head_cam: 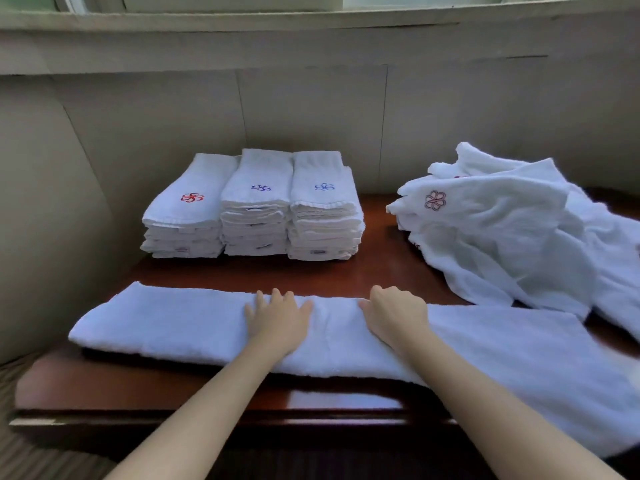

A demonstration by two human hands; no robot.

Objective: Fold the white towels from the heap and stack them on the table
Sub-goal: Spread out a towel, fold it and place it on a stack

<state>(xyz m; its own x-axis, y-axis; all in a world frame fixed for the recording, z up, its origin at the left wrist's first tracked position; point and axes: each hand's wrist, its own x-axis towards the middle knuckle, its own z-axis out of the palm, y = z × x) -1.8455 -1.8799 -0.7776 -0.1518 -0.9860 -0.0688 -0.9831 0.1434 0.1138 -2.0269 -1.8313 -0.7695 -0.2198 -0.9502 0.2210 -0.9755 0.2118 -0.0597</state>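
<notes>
Towel (pixel 180 327) in work lies lengthwise across the near edge of the table (pixel 377 271), folded into a long strip, its right end overhanging at 4 o'clock. Left hand (pixel 277 320) presses flat on the strip's centre, fingers straight and slightly spread. Right hand (pixel 394 315) rests beside it at 3 o'clock; its fingers curl over the strip's far edge, but whether they pinch cloth cannot be told. Three stacks (pixel 254 206) stand at 12 o'clock, and the heap (pixel 512 230) lies at 2 o'clock, touching the strip's right end.

Risks, by judgement: the overhanging end may drag the strip off the table once pressure is released. Lifting that end may snag the heap. Uneven smoothing may skew the next fold.
</notes>
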